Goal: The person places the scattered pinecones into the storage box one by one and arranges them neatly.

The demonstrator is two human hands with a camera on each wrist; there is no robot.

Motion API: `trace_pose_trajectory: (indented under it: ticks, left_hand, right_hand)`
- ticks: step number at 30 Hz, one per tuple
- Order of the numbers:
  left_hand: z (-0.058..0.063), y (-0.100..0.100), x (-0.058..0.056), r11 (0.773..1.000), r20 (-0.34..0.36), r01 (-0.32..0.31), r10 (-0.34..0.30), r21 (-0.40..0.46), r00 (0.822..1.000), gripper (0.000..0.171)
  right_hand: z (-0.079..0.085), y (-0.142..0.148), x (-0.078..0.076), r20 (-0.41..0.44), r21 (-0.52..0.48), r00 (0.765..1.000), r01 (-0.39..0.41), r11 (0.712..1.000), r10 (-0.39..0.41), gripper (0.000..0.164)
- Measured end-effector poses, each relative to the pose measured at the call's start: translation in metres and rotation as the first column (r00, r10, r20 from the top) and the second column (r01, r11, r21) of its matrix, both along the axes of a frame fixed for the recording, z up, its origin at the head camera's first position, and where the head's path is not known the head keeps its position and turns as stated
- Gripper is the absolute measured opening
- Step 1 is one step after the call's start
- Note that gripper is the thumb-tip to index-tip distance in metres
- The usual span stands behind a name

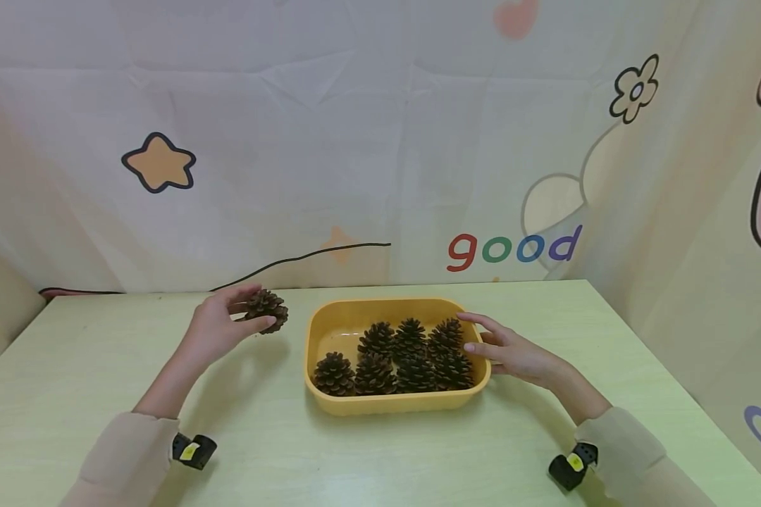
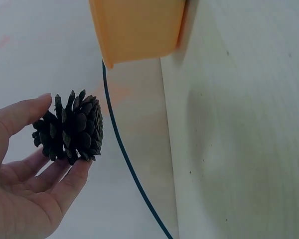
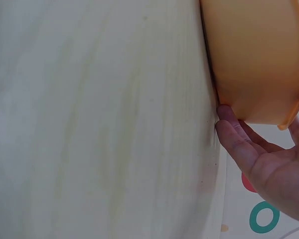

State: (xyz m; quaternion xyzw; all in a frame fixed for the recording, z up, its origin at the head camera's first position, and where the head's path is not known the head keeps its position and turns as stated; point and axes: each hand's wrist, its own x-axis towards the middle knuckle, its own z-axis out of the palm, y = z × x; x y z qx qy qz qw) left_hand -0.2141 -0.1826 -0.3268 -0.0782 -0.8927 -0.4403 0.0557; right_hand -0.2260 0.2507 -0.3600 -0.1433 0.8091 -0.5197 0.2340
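Observation:
My left hand (image 1: 220, 320) holds a brown pine cone (image 1: 266, 310) above the table, left of a yellow plastic bin (image 1: 396, 403). In the left wrist view, the thumb and fingertips pinch the pine cone (image 2: 72, 127) from opposite sides. Several more pine cones (image 1: 375, 374) stand in the bin, along its front and right side. At the bin's right end, my right hand (image 1: 514, 353) grips the wall, with some fingers over the rim and others outside. The right wrist view shows fingers (image 3: 236, 142) against the outer wall of the bin (image 3: 259, 59), low by the table.
The bin rests on a pale wooden table (image 1: 380, 458). A printed curtain (image 1: 292, 176) hangs behind the table's back edge, and more fabric hangs at the right. Each wrist wears a small black camera (image 1: 193, 451).

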Motion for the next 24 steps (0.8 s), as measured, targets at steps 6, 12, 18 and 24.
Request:
trace_pose_trajectory:
  ticks: [6,12,18,24]
  left_hand:
    - [0.003,0.011,0.002,1.0,-0.019,0.025,-0.025,0.016,1.0,0.061]
    - [0.003,0.021,0.002,0.999,-0.019,0.032,-0.032,0.017,0.999,0.061]
    - [0.002,0.031,0.002,0.999,-0.051,0.05,-0.049,0.018,0.997,0.056]
    - [0.002,0.041,0.002,0.997,-0.047,0.07,-0.068,0.041,0.997,0.055]
  right_hand:
    - [0.0,0.0,0.0,-0.001,0.004,1.0,0.0,1.0,0.0,0.069]
    - [0.001,0.0,0.0,0.009,-0.009,1.0,-0.003,1.0,0.003,0.068]
    - [0.001,0.0,-0.001,0.011,-0.018,1.0,-0.008,1.0,0.008,0.067]
    - [0.0,0.0,-0.001,0.008,-0.014,1.0,-0.006,1.0,0.006,0.068]
